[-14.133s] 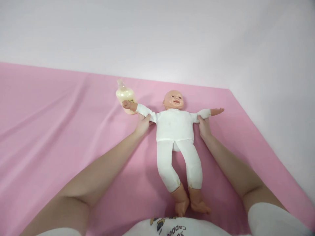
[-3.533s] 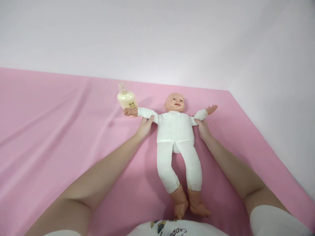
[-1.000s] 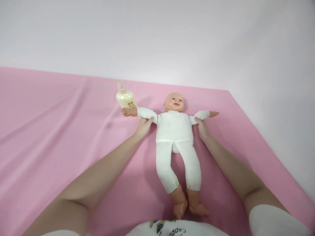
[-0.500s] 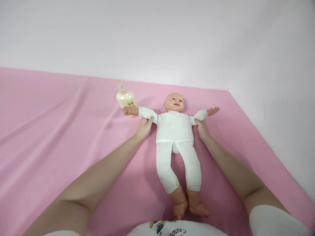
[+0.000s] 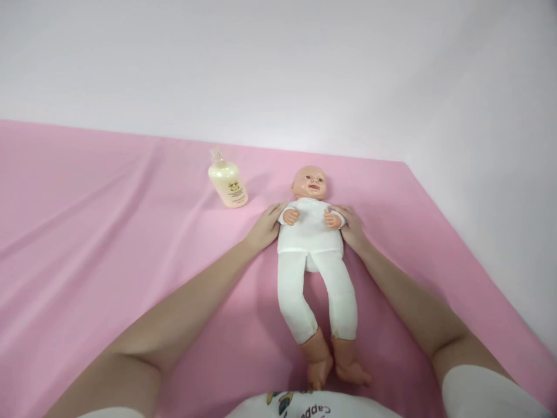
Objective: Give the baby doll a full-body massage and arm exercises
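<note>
Pink sheet point(image 5: 108, 244) covers whole surface, wrinkled at left; doll point(image 5: 311, 255) lies face up at middle, feet toward person; left hand point(image 5: 265, 226) and right hand point(image 5: 351, 227) grasp doll's upper arms, folding them onto chest; lotion bottle point(image 5: 227, 184) stands near left hand, apart; risk: elbow swing may tip bottle, or loose sleeves slip from fingers.

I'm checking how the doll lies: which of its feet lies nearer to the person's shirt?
The doll's foot below the left hand's side; the other foot points away right.
</note>
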`<state>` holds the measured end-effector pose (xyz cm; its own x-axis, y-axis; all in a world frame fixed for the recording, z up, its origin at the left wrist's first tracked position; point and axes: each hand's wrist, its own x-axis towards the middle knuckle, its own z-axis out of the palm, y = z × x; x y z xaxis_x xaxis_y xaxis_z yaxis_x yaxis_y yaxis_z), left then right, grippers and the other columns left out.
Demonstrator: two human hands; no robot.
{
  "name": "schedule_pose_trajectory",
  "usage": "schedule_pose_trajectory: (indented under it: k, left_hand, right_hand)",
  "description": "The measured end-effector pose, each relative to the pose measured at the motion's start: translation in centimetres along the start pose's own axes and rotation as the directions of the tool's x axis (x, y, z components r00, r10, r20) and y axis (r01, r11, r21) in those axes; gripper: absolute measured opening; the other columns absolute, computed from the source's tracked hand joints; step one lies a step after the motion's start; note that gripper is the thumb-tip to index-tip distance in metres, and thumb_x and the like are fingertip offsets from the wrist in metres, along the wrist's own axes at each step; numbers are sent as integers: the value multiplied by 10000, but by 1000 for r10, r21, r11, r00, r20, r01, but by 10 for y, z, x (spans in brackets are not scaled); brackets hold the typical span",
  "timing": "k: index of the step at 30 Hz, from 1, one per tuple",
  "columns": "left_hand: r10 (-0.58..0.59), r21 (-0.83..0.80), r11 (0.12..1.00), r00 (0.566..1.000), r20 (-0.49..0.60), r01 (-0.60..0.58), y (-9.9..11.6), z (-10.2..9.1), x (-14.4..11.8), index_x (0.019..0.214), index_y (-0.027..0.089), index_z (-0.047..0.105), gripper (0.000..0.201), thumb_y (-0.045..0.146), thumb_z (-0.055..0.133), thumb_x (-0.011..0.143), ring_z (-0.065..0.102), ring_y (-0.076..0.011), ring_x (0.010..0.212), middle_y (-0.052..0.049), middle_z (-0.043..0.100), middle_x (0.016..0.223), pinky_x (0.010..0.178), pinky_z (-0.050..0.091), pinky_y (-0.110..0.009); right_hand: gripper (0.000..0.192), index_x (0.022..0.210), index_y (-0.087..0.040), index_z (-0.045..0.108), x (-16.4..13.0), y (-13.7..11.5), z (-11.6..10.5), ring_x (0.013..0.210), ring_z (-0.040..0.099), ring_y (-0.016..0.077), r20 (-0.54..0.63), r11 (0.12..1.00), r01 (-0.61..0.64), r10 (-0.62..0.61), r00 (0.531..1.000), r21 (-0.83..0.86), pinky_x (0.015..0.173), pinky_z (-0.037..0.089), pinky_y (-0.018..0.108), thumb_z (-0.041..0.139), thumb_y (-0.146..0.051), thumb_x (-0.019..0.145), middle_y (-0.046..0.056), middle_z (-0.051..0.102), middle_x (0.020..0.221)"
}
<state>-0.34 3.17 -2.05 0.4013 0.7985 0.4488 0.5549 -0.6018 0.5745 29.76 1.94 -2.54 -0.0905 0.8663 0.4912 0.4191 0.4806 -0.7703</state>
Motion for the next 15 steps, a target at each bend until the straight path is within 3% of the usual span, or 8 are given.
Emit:
schedule_pose_trajectory:
  k: [8,11,15]
  left_hand:
    - [-11,-31,999,1000,6,11,-2,-1,-3,1520,192,449,582,238,428,941,480,-298,1410,-136,531,1510,1221,357,-529]
    - [-77,-130,989,996,-42,71,-1,-1,-3,1480,168,464,533,335,427,976,471,-314,1425,-163,519,1515,1227,343,-531]
    - [-165,-310,944,976,-143,114,-4,2,0,1343,161,473,427,390,463,983,581,-294,1281,-158,626,1326,1158,427,-512]
  right_hand:
    - [454,1136,-276,741,1,2,0,1161,649,249,-31,999,-15,16,999,31,1093,495,462,532,-148,754,48,731,1212]
    - [392,1147,-259,711,2,2,2,1175,648,265,-62,990,-105,111,992,99,1102,479,485,592,-232,775,57,734,1224]
    - [426,1157,-225,655,4,6,3,1229,622,302,-161,941,-242,284,945,235,1144,420,538,645,-339,747,94,704,1252]
